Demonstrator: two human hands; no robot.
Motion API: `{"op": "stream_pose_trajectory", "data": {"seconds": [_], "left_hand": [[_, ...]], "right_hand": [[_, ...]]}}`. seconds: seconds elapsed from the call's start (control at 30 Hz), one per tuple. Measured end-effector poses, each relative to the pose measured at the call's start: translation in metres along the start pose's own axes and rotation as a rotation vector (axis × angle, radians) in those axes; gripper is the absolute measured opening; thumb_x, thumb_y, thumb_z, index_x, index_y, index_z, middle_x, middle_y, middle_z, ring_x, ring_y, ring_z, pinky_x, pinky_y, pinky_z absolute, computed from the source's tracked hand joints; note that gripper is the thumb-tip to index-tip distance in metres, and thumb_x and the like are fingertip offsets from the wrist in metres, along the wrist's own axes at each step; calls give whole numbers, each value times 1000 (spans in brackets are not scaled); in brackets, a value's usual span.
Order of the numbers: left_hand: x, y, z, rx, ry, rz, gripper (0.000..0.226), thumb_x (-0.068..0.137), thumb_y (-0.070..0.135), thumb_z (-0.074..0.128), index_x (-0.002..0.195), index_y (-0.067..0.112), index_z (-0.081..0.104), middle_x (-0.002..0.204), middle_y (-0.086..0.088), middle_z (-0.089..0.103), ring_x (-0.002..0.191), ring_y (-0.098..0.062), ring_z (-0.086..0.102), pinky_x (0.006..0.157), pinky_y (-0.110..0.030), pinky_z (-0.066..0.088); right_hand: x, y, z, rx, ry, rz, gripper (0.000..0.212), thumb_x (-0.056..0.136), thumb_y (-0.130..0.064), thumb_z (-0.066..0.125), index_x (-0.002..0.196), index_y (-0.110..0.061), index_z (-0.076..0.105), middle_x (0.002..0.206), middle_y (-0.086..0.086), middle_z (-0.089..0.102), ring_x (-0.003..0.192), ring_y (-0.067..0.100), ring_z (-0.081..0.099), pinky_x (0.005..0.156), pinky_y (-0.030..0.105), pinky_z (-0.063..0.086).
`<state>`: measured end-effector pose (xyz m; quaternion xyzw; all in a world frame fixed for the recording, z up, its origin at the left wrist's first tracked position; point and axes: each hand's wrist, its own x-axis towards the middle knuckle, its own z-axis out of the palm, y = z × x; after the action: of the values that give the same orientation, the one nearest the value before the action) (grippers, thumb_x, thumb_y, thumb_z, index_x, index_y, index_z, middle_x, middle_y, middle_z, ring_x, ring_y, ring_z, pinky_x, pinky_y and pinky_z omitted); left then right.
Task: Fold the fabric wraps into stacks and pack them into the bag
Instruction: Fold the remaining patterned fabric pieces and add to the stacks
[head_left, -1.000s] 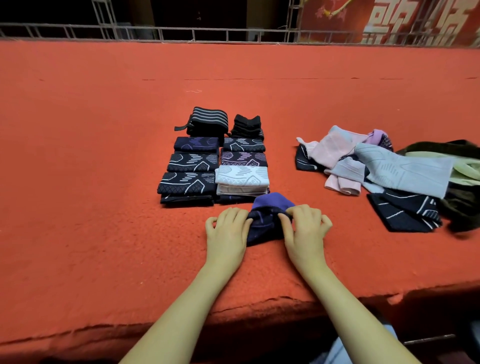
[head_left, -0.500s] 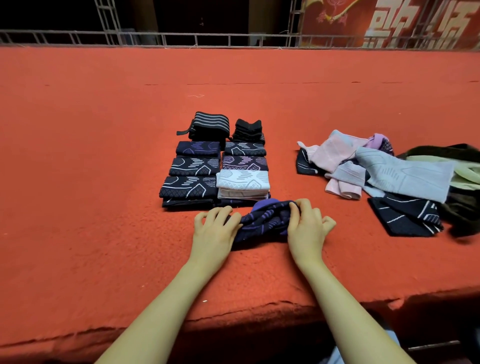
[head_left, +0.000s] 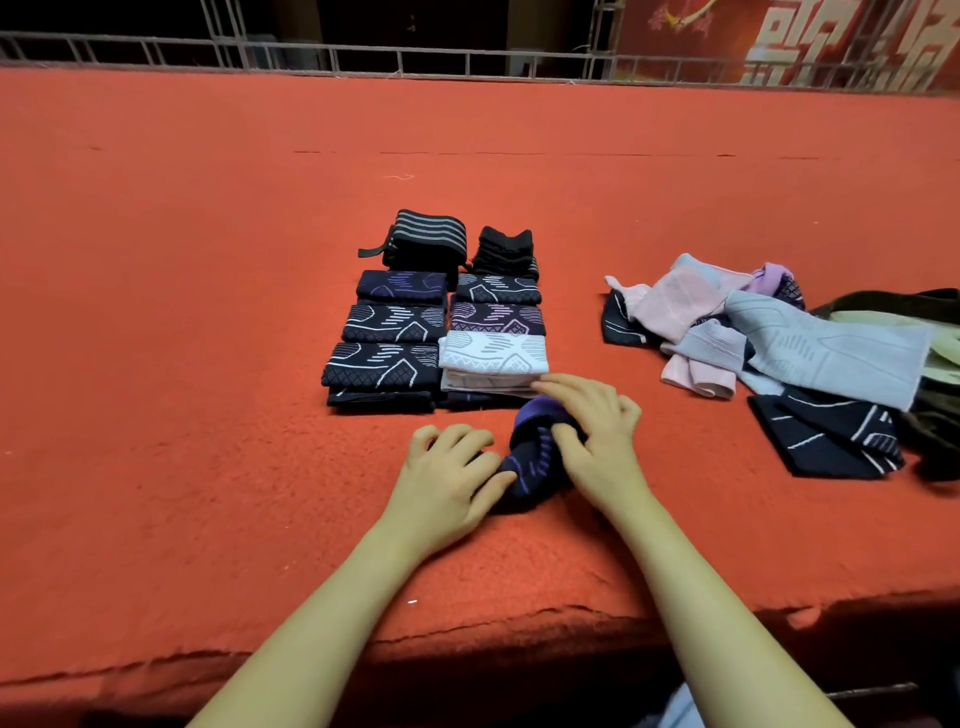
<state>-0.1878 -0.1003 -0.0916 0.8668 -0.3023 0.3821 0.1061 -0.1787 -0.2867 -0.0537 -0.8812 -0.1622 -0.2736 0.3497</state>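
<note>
Both hands bunch a navy-purple wrap (head_left: 530, 457) on red felt table (head_left: 208, 364).
Left hand (head_left: 447, 483) and right hand (head_left: 597, 436) pinch it; folded stacks (head_left: 436, 322) just beyond, metal railing (head_left: 363, 57) far behind.

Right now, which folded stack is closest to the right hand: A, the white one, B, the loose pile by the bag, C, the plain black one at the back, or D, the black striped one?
A: the right hand, holding the dark purple wrap, has its fingertips right at the near edge of the white stack.
</note>
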Motion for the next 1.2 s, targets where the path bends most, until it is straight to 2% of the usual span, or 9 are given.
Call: {"op": "stream_pose_trajectory", "data": {"seconds": [0.13,0.27,0.33,0.53,0.63,0.8,0.97,1.1,1.2], "left_hand": [[-2,1,-1,-61,33,-25,36,92,35,48,66,15,64,92,3,68,87,-18,56,77,-36,29],[-2,3,0,-19,-86,-154,35,87,40,46,89,14,69,100,2,66,94,-19,56,79,-36,30],[-4,2,3,1,-152,-156,42,86,45,44,100,16,70,104,4,67,98,-18,54,81,-36,29],[-7,2,8,34,-145,-62,34,87,44,42,85,21,67,92,9,66,94,-15,48,78,-35,26],[-5,4,6,83,-91,-85,26,88,40,43,87,22,62,86,8,63,91,-18,51,77,-36,26],[-4,-2,0,129,-4,-159,12,87,35,44,98,29,47,86,9,62,96,-17,47,77,-35,25],[-6,-21,-11,163,44,-170,11,87,35,45,95,28,47,86,9,64,97,-17,47,77,-35,24],[-5,-35,-12,143,-55,-272,22,90,37,39,89,23,56,80,7,62,85,-22,57,75,-36,25],[3,-30,-13,124,-49,-384,31,87,38,41,100,15,57,99,0,63,93,-27,56,78,-37,26]], "right_hand": [[4,-5,1,-247,-191,-202,38,80,-41,41,98,-27,70,98,-15,66,98,13,56,87,34,18],[-5,5,6,-500,-116,-193,38,82,-57,44,84,-31,71,77,-12,61,79,18,59,83,37,21],[-7,6,7,-559,-80,-190,39,81,-58,43,80,-31,71,71,-11,58,75,18,59,83,37,21],[-6,-1,15,-730,-7,-288,35,82,-42,42,62,-24,66,69,-6,54,68,22,57,82,40,25],[-5,-3,16,-725,96,-227,30,84,-32,45,63,-20,61,68,-2,55,64,24,56,81,39,27],[3,0,4,-620,240,152,31,89,-32,42,68,-18,61,68,2,56,63,27,55,76,38,23],[7,15,-9,-549,238,337,29,93,-30,44,74,-17,61,70,4,61,70,29,57,75,38,20],[6,11,-4,-422,217,396,23,97,-27,48,82,-18,64,76,1,64,80,27,57,78,35,17],[6,6,2,-235,148,373,18,97,-30,48,102,-23,64,87,-4,66,91,18,55,78,29,12]]}}
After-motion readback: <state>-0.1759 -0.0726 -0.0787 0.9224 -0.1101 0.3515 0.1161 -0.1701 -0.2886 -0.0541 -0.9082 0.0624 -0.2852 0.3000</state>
